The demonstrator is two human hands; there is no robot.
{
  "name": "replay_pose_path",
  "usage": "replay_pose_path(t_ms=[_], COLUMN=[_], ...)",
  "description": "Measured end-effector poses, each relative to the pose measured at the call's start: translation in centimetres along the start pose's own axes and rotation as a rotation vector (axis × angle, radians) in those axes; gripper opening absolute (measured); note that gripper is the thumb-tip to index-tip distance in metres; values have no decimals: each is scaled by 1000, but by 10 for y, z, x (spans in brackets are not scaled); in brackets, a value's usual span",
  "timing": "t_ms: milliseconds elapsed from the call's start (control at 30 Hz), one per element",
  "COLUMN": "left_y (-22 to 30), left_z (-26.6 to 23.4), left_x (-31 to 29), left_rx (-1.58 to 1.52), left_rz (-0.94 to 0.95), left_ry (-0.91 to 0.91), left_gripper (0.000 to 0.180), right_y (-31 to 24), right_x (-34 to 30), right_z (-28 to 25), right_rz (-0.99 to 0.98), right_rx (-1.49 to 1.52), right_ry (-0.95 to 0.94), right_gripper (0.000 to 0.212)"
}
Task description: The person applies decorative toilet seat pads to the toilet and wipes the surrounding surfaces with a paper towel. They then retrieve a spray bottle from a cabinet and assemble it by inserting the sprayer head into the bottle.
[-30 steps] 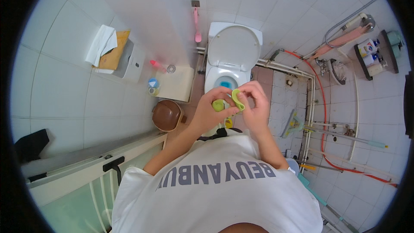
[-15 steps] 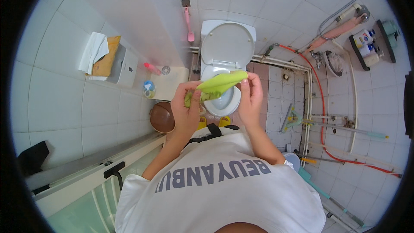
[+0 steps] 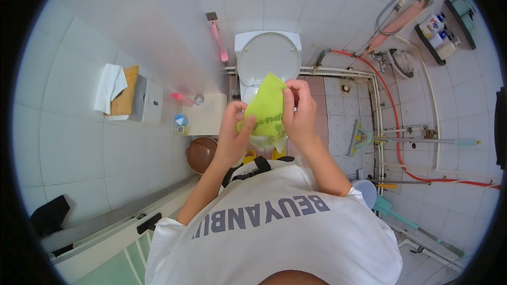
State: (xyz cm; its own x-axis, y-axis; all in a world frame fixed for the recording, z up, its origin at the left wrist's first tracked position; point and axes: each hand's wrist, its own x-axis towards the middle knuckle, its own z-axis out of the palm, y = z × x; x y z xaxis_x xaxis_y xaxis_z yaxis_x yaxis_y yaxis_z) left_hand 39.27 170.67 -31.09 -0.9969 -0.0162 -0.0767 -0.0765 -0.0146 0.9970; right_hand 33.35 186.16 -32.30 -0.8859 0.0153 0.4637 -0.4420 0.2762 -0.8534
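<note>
A green glove (image 3: pixel 265 108) is held up at the centre of the view, just in front of the toilet (image 3: pixel 266 58) at 12 o'clock. Its upper edge is pinched by the right hand (image 3: pixel 299 113); its lower part is grasped by the left hand (image 3: pixel 233 134), thumb laid on the front. A brown bin (image 3: pixel 201 153) is seen at 9 o'clock of the left hand, and a pink brush (image 3: pixel 217 39) is hung at 11 o'clock.
</note>
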Motion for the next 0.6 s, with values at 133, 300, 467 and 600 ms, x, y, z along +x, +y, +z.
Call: replay_pose_path(t_ms=[133,300,467,600], left_y=[-22,-6,1,-3], left_z=[-8,-2,-6,4], left_x=[1,-5,-10,-13], left_rx=[450,370,-128,332], left_rz=[294,314,-520,214], left_ry=[-341,-212,-465,-286], left_gripper=[15,18,17,11], right_y=[-1,-1,8,2], right_x=[0,2,-1,-9], right_z=[-5,-20,-23,-24], right_rz=[-16,67,69,320], right_rx=[6,23,121,503], right_ry=[13,71,126,-1], right_gripper=[9,8,9,11])
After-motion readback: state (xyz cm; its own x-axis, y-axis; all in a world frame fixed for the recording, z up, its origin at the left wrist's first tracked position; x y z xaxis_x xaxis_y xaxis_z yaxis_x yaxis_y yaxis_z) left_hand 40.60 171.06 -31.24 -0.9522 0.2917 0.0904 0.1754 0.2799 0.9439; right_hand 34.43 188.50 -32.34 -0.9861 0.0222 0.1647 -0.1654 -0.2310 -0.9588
